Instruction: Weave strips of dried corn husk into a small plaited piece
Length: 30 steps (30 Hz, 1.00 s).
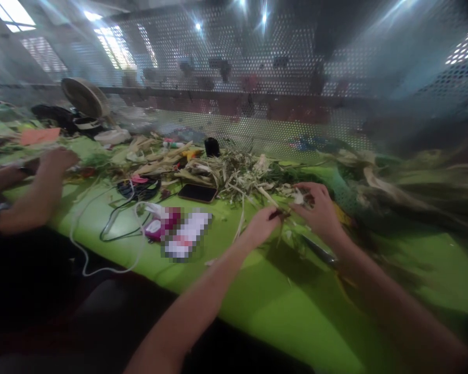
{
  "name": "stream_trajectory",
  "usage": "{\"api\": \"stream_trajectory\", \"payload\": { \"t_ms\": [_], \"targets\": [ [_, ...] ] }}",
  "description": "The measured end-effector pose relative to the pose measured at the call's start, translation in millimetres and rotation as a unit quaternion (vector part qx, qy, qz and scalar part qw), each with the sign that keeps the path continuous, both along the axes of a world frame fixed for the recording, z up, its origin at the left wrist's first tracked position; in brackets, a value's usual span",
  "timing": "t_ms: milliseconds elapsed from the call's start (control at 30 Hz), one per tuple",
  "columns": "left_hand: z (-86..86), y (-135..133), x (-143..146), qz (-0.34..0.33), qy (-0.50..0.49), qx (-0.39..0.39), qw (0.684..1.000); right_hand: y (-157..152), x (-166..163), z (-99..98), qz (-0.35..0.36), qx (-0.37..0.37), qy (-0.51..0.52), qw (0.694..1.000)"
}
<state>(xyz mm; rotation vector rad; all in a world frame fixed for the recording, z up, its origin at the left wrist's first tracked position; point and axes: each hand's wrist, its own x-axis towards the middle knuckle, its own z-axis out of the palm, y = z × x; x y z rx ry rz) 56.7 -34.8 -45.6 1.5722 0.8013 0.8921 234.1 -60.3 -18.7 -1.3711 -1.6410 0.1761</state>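
My left hand (263, 223) and my right hand (315, 208) meet over the bright green table (281, 306). Both pinch a thin plant stem (278, 213) between their fingertips. The stem runs back into a heap of dry leaf strips and stalks (234, 174) just beyond my hands. My right hand's fingers curl around pale bits of leaf. The picture is blurred, so the exact grip is unclear.
A dark phone (197, 192) lies flat left of my hands. Cables (113, 228), a pink charger (161, 221) and a black bundle (138, 187) lie further left. Another person's arms (39, 192) rest at the table's left end. A knife-like tool (320, 252) lies under my right wrist. A perforated screen (257, 78) backs the table.
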Motion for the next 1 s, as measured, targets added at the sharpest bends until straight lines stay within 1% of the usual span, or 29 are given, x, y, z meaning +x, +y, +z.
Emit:
{"api": "stream_trajectory", "payload": {
  "t_ms": [33, 100, 167, 233, 300, 367, 433, 533, 667, 767, 867, 933, 1000],
  "targets": [
    [1.0, -0.4, 0.7, 0.000, 0.011, 0.010, 1.000, -1.1, -1.1, 1.6, 0.008, 0.013, -0.040, 0.999],
    [1.6, -1.4, 2.4, -0.006, 0.021, 0.025, 0.999, -2.6, -4.2, 2.4, 0.027, 0.013, -0.093, 0.995],
    [0.2, -2.5, 4.4, -0.015, 0.024, 0.033, 0.999, -2.5, -6.7, 0.6, 0.037, -0.001, -0.101, 0.994],
    [-2.8, -3.2, 6.0, -0.024, 0.031, 0.034, 0.999, -0.7, -7.5, -2.4, 0.056, -0.020, -0.074, 0.995],
    [-6.0, -3.6, 7.0, -0.037, 0.036, 0.027, 0.998, 1.9, -7.0, -5.2, 0.086, -0.044, -0.022, 0.995],
    [-8.2, -3.8, 7.2, -0.054, 0.043, 0.015, 0.997, 3.7, -6.5, -7.3, 0.116, -0.073, 0.035, 0.990],
    [-8.7, -4.2, 6.8, -0.068, 0.056, 0.006, 0.996, 4.0, -7.2, -8.9, 0.130, -0.088, 0.077, 0.985],
    [-7.9, -5.3, 6.8, -0.085, 0.064, 0.006, 0.994, 1.9, -10.5, -10.8, 0.129, -0.081, 0.100, 0.983],
    [-8.8, -7.8, 9.7, -0.098, 0.030, -0.021, 0.995, -1.5, -15.5, -10.5, 0.126, -0.076, 0.095, 0.985],
    [-9.9, -8.3, 11.4, -0.067, -0.034, -0.067, 0.995, -1.5, -16.1, -7.2, 0.104, -0.072, 0.104, 0.986],
    [-8.7, -5.9, 9.7, 0.009, -0.095, -0.124, 0.988, 0.6, -13.4, -3.5, 0.068, -0.082, 0.177, 0.978],
    [-6.6, -3.7, 7.6, 0.063, -0.132, -0.143, 0.979, 2.1, -11.6, -2.2, 0.049, -0.107, 0.240, 0.964],
    [-4.0, -2.4, 6.1, 0.086, -0.171, -0.144, 0.971, 2.5, -11.6, -1.9, 0.050, -0.146, 0.260, 0.953]
  ]
}}
